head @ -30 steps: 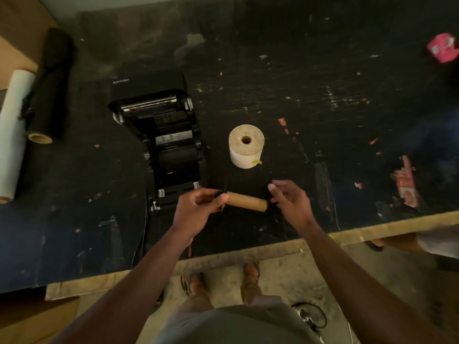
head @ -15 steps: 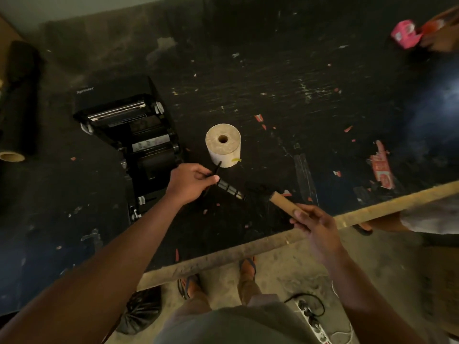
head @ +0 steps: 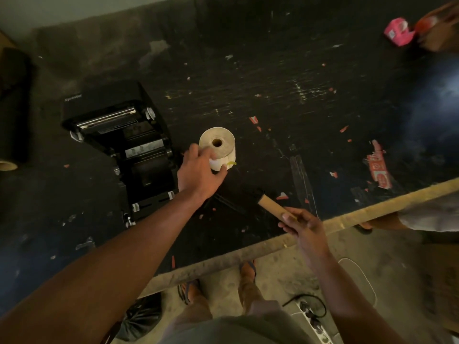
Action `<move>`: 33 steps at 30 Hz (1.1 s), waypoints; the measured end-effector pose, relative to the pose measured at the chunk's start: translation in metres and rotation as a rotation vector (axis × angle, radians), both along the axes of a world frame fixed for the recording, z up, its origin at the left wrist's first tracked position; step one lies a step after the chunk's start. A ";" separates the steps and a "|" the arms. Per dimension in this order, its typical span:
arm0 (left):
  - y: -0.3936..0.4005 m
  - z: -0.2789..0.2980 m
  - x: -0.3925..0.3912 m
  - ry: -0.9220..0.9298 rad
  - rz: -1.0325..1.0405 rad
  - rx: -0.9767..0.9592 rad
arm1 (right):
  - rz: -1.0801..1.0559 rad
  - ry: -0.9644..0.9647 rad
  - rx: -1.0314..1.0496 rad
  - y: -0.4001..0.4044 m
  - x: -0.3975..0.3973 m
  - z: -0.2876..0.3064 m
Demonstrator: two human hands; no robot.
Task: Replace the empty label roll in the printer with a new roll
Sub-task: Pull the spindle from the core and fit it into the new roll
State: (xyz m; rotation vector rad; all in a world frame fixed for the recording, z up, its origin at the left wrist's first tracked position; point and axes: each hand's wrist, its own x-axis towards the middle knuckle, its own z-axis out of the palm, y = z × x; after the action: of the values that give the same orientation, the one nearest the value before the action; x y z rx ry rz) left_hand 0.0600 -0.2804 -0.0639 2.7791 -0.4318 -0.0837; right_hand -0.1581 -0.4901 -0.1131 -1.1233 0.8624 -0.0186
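The black label printer (head: 129, 135) stands open on the dark table, its lid tipped back. Just to its right the new label roll (head: 219, 142) stands on end, white with a hollow core. My left hand (head: 198, 173) is wrapped around the roll's near side, fingers on the left and thumb on the right. My right hand (head: 305, 227) holds the empty brown cardboard core (head: 272, 207) by one end above the table's front edge. A thin dark spindle (head: 231, 204) seems to lie on the table between my hands, hard to make out.
A black film roll (head: 12, 108) lies at the far left. A pink tape dispenser (head: 398, 32) sits at the back right. Another person's hand (head: 382, 223) rests on the wooden table edge (head: 347, 217). A power strip (head: 313, 319) and a black bag (head: 141, 316) are on the floor.
The right hand pulled the cardboard core off the black spindle and moved it toward the table edge. The left hand let go of the spindle and moved up onto the new roll.
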 end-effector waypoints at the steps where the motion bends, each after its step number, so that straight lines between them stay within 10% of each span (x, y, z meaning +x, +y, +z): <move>1: -0.005 0.003 0.004 -0.048 -0.003 0.011 | 0.001 0.003 -0.003 0.001 0.000 0.000; 11: -0.043 0.007 0.051 0.162 0.030 0.219 | 0.151 0.081 -0.505 0.017 0.013 -0.013; 20: -0.005 0.011 0.064 0.292 0.221 -0.183 | 0.433 0.146 -1.144 0.044 0.056 -0.022; 33: 0.041 0.047 0.001 0.388 0.481 -0.637 | 0.452 -0.378 -1.060 0.085 0.148 0.084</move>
State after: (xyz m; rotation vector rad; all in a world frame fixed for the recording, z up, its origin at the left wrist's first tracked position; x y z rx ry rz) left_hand 0.0608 -0.2393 -0.0166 2.0948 0.2715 -0.3039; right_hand -0.0100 -0.4055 -0.0288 -2.1981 0.1908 -0.3346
